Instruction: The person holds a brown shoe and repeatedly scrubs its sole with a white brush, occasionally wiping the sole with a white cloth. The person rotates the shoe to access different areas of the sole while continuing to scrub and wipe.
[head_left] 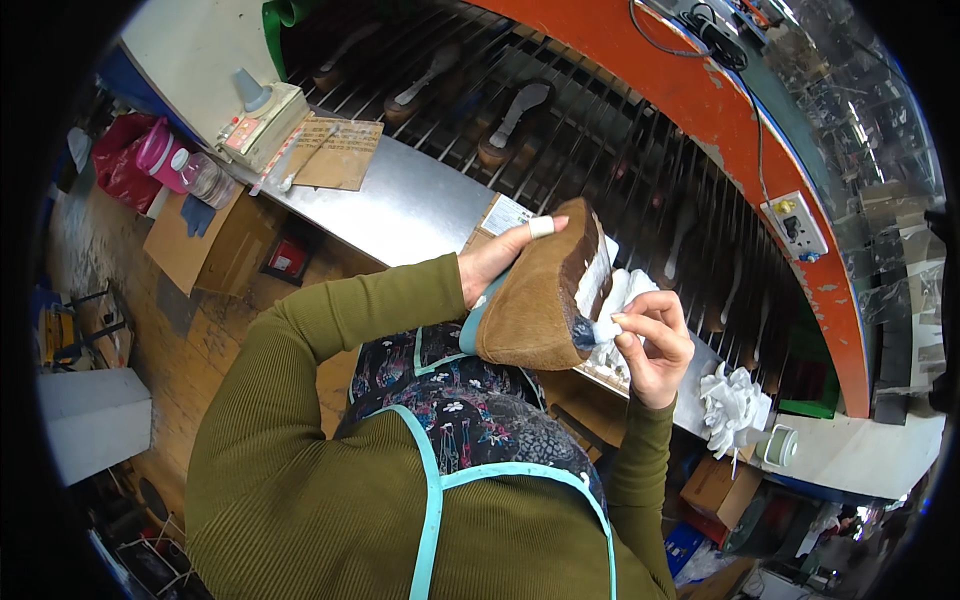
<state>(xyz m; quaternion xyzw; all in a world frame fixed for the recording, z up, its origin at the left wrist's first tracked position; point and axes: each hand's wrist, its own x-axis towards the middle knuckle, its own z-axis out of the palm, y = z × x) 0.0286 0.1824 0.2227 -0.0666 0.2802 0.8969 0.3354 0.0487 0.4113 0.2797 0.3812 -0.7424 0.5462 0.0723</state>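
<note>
A brown suede shoe upper (535,300) is tilted on its side in front of me, with a teal part, apparently a shoe last (470,330), showing along its left edge. My left hand (498,262) is closed round the shoe's upper left side, a white wrap on its thumb. Its underside faces right and carries a white patch (592,280) and a dark, bluish area at the lower end. My right hand (655,345) pinches a small wad of white cloth (606,330) against that lower end. Behind the shoe lies more crumpled white cloth (632,285).
Beyond the metal ledge (420,205), a rack of rods (580,130) carries several shoes, under an orange curved panel (690,95). A cardboard piece (335,152) and a switch box (265,125) sit left. White rags (735,400) and a pale green cup (780,445) are right.
</note>
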